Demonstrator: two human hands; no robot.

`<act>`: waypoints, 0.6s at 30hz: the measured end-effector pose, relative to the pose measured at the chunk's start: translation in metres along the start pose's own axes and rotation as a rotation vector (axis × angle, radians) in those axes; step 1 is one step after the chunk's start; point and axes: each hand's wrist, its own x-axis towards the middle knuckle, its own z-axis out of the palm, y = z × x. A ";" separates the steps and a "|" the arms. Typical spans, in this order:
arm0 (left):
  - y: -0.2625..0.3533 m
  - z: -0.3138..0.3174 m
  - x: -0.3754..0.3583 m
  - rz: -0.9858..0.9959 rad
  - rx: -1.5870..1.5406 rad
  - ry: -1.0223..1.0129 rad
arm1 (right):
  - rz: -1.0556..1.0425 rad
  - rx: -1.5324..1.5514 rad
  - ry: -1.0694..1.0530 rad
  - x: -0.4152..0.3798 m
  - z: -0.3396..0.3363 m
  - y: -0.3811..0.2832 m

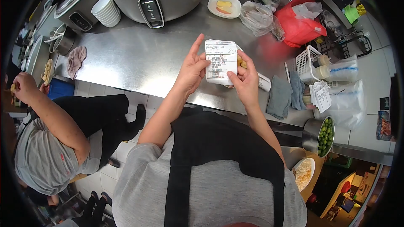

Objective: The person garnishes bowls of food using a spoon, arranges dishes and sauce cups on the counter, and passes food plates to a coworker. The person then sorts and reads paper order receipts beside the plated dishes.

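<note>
A printed order slip with a handwritten "20" is held up in front of me over the steel counter. My right hand pinches its right edge, thumb on the front and fingers behind. On the left edge, my left hand grips the slip with its thumb on the paper; its index finger points up and the other fingers curl. Behind the paper, a plate with yellowish food is mostly hidden. A white cylinder-like item lies just right of my right hand.
On the steel counter stand a large cooker, stacked white bowls, a white dish, a red bag, a white basket and grey cloths. A pot of green limes is at right. A co-worker stands at left.
</note>
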 end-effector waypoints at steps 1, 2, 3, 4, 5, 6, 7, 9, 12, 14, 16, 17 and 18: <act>0.000 -0.001 0.000 0.000 0.001 0.000 | -0.004 0.001 -0.005 0.000 0.000 0.001; -0.001 -0.002 0.000 0.000 0.014 -0.007 | -0.008 0.002 -0.009 0.000 -0.001 0.001; -0.002 -0.003 0.000 0.000 0.027 -0.014 | -0.008 0.003 -0.009 0.000 -0.001 0.001; -0.002 -0.003 0.000 -0.001 0.027 -0.014 | -0.005 0.012 -0.008 0.000 -0.001 0.001; -0.002 -0.004 0.000 -0.002 0.040 -0.012 | -0.002 0.021 -0.008 0.000 -0.001 0.001; -0.002 -0.004 0.000 -0.002 0.054 -0.009 | -0.002 0.022 -0.008 0.000 -0.001 0.001; 0.000 0.000 -0.002 -0.002 0.055 -0.009 | -0.001 0.027 -0.004 0.000 -0.001 0.001; 0.005 0.010 -0.005 -0.021 0.020 0.040 | -0.002 0.033 0.000 0.000 -0.001 0.001; -0.003 -0.003 -0.002 0.003 0.074 -0.010 | -0.004 0.024 -0.004 -0.001 -0.001 0.001; -0.001 -0.001 -0.004 0.000 0.055 -0.010 | -0.002 0.007 -0.002 -0.002 0.000 -0.001; -0.001 -0.001 -0.005 -0.005 0.034 -0.009 | -0.006 0.007 -0.005 -0.002 -0.001 0.000; -0.001 -0.002 -0.005 -0.012 0.053 -0.003 | -0.010 0.007 -0.007 -0.002 0.000 0.000; -0.001 -0.002 -0.005 -0.018 0.071 0.004 | -0.010 0.007 -0.007 -0.002 0.000 0.000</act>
